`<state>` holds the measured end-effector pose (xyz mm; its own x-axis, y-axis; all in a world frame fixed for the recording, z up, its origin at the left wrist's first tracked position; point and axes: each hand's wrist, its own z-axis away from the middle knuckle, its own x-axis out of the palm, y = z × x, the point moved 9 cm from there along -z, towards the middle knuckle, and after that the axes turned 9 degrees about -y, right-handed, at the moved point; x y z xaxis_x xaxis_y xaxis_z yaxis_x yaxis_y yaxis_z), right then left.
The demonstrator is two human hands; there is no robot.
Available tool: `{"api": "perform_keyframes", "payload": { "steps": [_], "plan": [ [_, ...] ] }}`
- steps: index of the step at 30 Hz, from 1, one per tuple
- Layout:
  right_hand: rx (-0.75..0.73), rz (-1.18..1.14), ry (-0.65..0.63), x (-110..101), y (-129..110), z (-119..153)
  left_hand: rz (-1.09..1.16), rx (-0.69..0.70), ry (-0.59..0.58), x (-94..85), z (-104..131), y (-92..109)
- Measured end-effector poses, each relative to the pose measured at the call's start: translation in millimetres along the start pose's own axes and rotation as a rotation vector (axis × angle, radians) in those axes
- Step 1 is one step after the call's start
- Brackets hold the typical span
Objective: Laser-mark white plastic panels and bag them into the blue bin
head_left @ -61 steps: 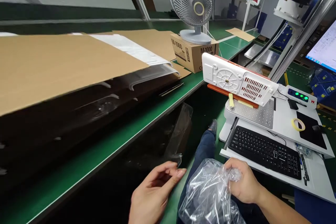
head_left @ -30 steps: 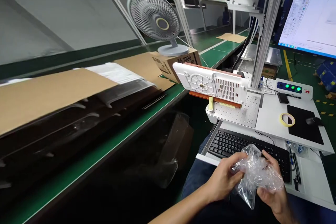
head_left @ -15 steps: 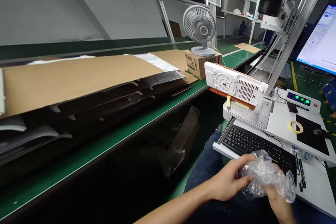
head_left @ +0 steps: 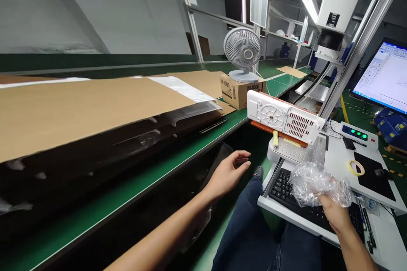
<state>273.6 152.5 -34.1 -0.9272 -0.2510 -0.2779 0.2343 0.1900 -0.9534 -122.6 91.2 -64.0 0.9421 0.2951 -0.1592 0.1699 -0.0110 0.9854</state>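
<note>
My right hand (head_left: 333,209) is closed on a crumpled clear plastic bag (head_left: 308,184), which hides most of its fingers. The bag is bunched up above the black keyboard (head_left: 281,186). Away to the left, my left hand (head_left: 228,173) is held out with fingers slightly curled and apart, and nothing in it. It hovers over the dark gap between the green bench and my legs, near a clear plastic piece (head_left: 203,222) low in the shadow. Beyond the keyboard, a white plastic panel (head_left: 271,114) with round and slotted vents stands on a perforated plate (head_left: 310,152).
Cardboard sheets (head_left: 95,110) cover dark stacked parts on the green bench (head_left: 178,159). A fan (head_left: 243,51) stands on a carton (head_left: 233,93). To the right are a tape roll (head_left: 356,168), a mouse pad (head_left: 377,178), a control box (head_left: 359,133) and a monitor (head_left: 386,76).
My left hand has let go of the plastic bag and moved left, its fingers opening. My right hand keeps the bag, now higher in view over the keyboard. The camera view has shifted slightly.
</note>
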Motion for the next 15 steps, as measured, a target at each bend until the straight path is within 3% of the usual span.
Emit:
{"api": "perform_keyframes", "payload": {
  "steps": [6, 10, 15],
  "plan": [
    [0.048, -0.109, 0.045, 14, 17, -62, -0.142, -0.015, 0.054, -31.0, -108, -23],
    [0.061, -0.049, 0.096, 6, 37, -110, -0.219, -0.078, 0.113, -49.3, -176, -39],
    [0.003, 0.039, 0.186, -5, 58, -186, -0.275, -0.086, 0.187, -76.4, -244, -41]
  ]
}}
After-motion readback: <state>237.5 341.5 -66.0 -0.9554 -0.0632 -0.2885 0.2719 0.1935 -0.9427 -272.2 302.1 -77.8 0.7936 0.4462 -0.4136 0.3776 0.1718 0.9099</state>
